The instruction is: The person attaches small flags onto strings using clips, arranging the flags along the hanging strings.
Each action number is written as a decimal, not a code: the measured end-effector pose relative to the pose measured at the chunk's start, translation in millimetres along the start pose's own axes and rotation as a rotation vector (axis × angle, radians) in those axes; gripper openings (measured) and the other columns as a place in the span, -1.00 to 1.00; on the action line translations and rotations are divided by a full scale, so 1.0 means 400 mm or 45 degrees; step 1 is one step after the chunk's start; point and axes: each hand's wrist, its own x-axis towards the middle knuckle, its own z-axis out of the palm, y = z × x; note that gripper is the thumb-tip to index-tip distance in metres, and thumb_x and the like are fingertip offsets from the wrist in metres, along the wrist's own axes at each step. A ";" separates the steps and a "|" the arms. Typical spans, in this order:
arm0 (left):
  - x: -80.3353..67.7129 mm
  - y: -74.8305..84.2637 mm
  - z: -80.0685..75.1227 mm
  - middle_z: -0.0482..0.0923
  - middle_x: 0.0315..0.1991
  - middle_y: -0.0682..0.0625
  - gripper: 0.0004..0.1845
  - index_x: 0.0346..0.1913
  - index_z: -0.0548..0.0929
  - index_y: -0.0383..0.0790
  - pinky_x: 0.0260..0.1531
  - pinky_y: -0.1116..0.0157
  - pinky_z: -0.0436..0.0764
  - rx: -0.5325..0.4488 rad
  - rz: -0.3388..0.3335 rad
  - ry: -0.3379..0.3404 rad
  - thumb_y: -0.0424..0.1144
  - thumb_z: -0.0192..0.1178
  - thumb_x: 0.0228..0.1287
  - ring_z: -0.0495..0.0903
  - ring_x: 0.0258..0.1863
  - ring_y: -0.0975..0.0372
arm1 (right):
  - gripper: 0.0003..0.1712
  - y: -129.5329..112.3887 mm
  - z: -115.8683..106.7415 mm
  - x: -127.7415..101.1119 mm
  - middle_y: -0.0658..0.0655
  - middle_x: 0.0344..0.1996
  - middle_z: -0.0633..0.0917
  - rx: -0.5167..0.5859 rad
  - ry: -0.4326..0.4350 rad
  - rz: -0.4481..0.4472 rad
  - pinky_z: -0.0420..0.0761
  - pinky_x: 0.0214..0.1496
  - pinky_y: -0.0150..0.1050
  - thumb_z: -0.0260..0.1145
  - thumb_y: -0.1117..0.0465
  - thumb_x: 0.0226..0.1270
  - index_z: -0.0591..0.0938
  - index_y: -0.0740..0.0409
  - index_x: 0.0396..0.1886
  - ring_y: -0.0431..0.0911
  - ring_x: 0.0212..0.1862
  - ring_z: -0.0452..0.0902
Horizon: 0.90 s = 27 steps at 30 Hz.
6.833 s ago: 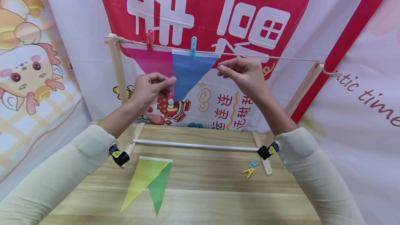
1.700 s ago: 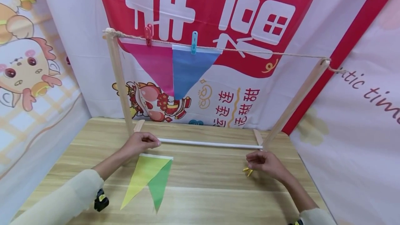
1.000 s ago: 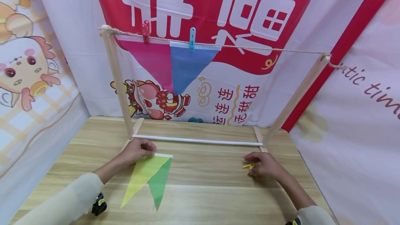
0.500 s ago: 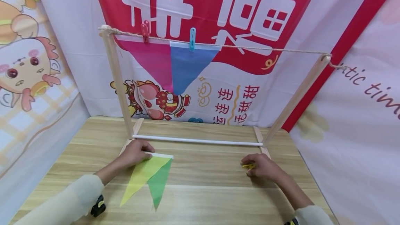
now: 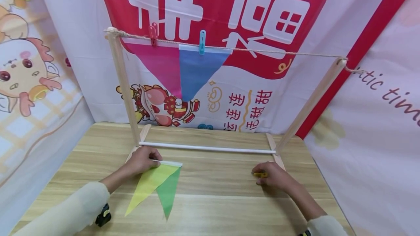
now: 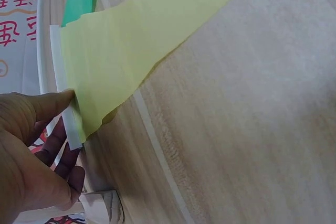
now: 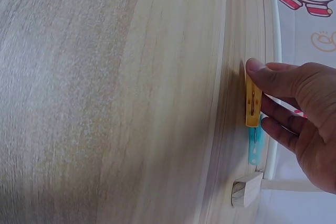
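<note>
Both hands low on the wooden table [image 5: 213, 192] — one on a flag, one on a peg.

The left hand [image 5: 142, 160] pinches the white top strip of the yellow flag [image 5: 147, 185], lying over the green flag [image 5: 167, 194] near the rack's left foot; the right hand [image 5: 273, 175] pinches the yellow clothespin [image 7: 253, 103] — a blue clothespin [image 7: 254, 148] lies beside it, toward the table's far right corner.
</note>
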 end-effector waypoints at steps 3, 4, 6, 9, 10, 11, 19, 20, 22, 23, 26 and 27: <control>-0.002 0.004 -0.004 0.82 -0.26 0.02 -0.90 -0.20 0.87 -0.16 -0.06 0.17 0.65 -0.001 0.011 0.001 -0.37 0.60 0.30 0.67 -0.19 0.22 | -0.69 -0.003 0.002 0.001 0.11 -0.09 0.92 -0.004 0.030 -0.037 0.84 0.13 -0.05 0.70 0.28 0.33 0.86 0.24 0.02 -0.02 -0.02 0.85; -0.003 0.006 -0.005 0.81 -0.26 0.02 -0.89 -0.20 0.86 -0.16 -0.06 0.16 0.64 -0.001 0.013 0.002 -0.37 0.60 0.29 0.67 -0.20 0.22 | -0.69 -0.005 0.002 0.002 0.11 -0.09 0.92 -0.003 0.038 -0.049 0.84 0.12 -0.05 0.70 0.28 0.34 0.86 0.25 0.02 -0.01 -0.03 0.85; -0.004 0.010 -0.007 0.81 -0.27 0.03 -0.89 -0.21 0.86 -0.16 -0.04 0.14 0.63 0.003 0.003 0.001 -0.36 0.60 0.29 0.66 -0.21 0.22 | -0.71 -0.007 0.002 0.003 0.12 -0.11 0.92 -0.005 0.054 -0.072 0.85 0.10 -0.05 0.69 0.28 0.36 0.86 0.26 0.01 -0.01 -0.04 0.85; -0.008 0.017 -0.011 0.80 -0.27 0.05 -0.88 -0.21 0.85 -0.14 0.04 0.01 0.58 0.026 -0.012 -0.001 -0.35 0.61 0.28 0.65 -0.21 0.22 | -0.73 -0.009 0.001 0.004 0.13 -0.12 0.92 -0.009 0.075 -0.102 0.85 0.09 -0.05 0.67 0.30 0.38 0.85 0.28 0.01 0.00 -0.05 0.86; -0.009 0.020 -0.013 0.80 -0.27 0.05 -0.88 -0.21 0.85 -0.13 0.10 -0.05 0.54 0.032 -0.018 0.001 -0.35 0.61 0.27 0.65 -0.21 0.22 | -0.73 -0.009 0.001 0.005 0.13 -0.12 0.92 -0.011 0.083 -0.110 0.85 0.09 -0.04 0.66 0.31 0.39 0.85 0.29 0.01 0.00 -0.06 0.85; -0.010 0.024 -0.016 0.80 -0.28 0.05 -0.87 -0.21 0.85 -0.13 0.12 -0.10 0.52 0.035 -0.020 0.001 -0.36 0.60 0.26 0.65 -0.21 0.21 | -0.74 -0.009 0.001 0.005 0.14 -0.13 0.92 -0.013 0.092 -0.117 0.85 0.09 -0.05 0.65 0.31 0.40 0.85 0.30 0.01 0.00 -0.06 0.85; -0.020 0.061 -0.042 0.79 -0.36 0.10 -0.85 -0.31 0.82 -0.07 0.11 -0.22 0.35 0.114 0.031 0.012 -0.41 0.54 0.19 0.62 -0.23 0.23 | -0.77 -0.009 -0.004 0.004 0.17 -0.15 0.89 0.019 0.125 -0.136 0.84 -0.04 -0.18 0.54 0.35 0.52 0.83 0.36 0.08 -0.13 -0.11 0.78; -0.020 0.064 -0.045 0.79 -0.36 0.09 -0.85 -0.30 0.81 -0.08 0.10 -0.18 0.39 0.117 0.040 -0.002 -0.42 0.54 0.20 0.62 -0.23 0.23 | -0.77 -0.010 -0.004 0.005 0.17 -0.15 0.88 0.025 0.124 -0.138 0.83 -0.05 -0.20 0.53 0.35 0.53 0.83 0.37 0.08 -0.15 -0.12 0.77; -0.021 0.073 -0.051 0.77 -0.35 0.05 -0.85 -0.29 0.80 -0.13 0.06 -0.08 0.47 0.100 0.055 -0.044 -0.44 0.53 0.22 0.61 -0.24 0.23 | -0.77 -0.011 -0.005 0.006 0.19 -0.14 0.88 0.035 0.126 -0.133 0.83 -0.04 -0.21 0.50 0.37 0.55 0.82 0.39 0.10 -0.16 -0.11 0.77; -0.021 0.077 -0.053 0.77 -0.34 0.03 -0.85 -0.28 0.80 -0.16 0.03 -0.01 0.53 0.088 0.064 -0.070 -0.46 0.53 0.24 0.61 -0.24 0.22 | -0.76 -0.012 -0.005 0.007 0.19 -0.14 0.88 0.038 0.128 -0.131 0.84 -0.04 -0.20 0.50 0.37 0.55 0.82 0.40 0.10 -0.16 -0.11 0.77; -0.020 0.090 -0.061 0.75 -0.32 -0.03 -0.85 -0.26 0.78 -0.24 -0.11 0.18 0.63 0.049 0.083 -0.139 -0.53 0.50 0.26 0.62 -0.25 0.20 | -0.75 -0.015 -0.009 0.009 0.18 -0.14 0.89 0.052 0.129 -0.116 0.85 -0.02 -0.18 0.50 0.35 0.56 0.82 0.41 0.11 -0.17 -0.10 0.79; -0.020 0.095 -0.064 0.75 -0.32 -0.05 -0.85 -0.25 0.78 -0.26 -0.14 0.21 0.64 0.042 0.090 -0.156 -0.54 0.48 0.26 0.62 -0.25 0.19 | -0.74 -0.016 -0.010 0.009 0.18 -0.14 0.89 0.058 0.130 -0.110 0.85 -0.02 -0.18 0.51 0.34 0.55 0.82 0.42 0.11 -0.17 -0.10 0.79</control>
